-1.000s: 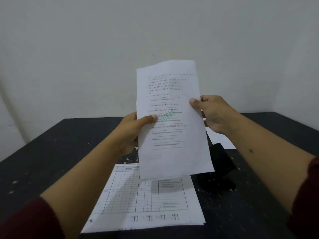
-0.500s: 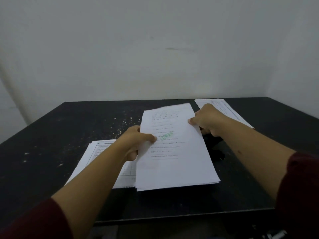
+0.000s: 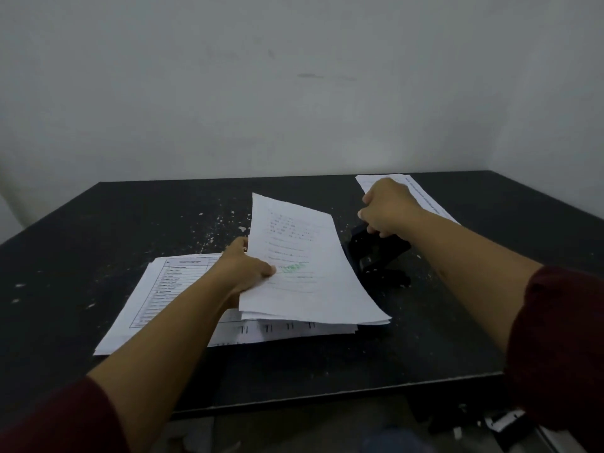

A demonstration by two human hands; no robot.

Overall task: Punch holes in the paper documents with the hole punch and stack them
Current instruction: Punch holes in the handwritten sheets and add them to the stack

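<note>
Left hand: the left hand (image 3: 243, 273) is seen near the middle of the view, with its thumb laid on top of a sheaf of papers (image 3: 304, 269) and its fingers tucked beneath, so the sheaf is pinched along its left edge.
Sheaf of papers: several white printed sheets with a green mark near the thumb are held slightly above the table, bowed upward, the far end raised toward 12 o'clock and the near edge hanging toward 6 o'clock.
Stack on table: a flat stack of sheets (image 3: 170, 289) with a printed table grid is laid under and to 9 o'clock of the held sheaf; its near edge is overlapped by the sheaf.
Right hand: the right hand (image 3: 389, 207) is placed at 2 o'clock from the sheaf, fingers curled downward around the top of the hole punch (image 3: 379, 253).
Hole punch: a black hole punch is set on the table just beside the right edge of the sheaf, at 3 o'clock from it; whether the paper is inserted cannot be told.
Far papers: another pile of papers (image 3: 421, 197) is partly hidden behind the right hand, at 1 o'clock.
Table: a black table (image 3: 98, 230) is dotted with white paper specks.
Sleeves: dark red sleeves (image 3: 562, 348) are seen on both forearms.
</note>
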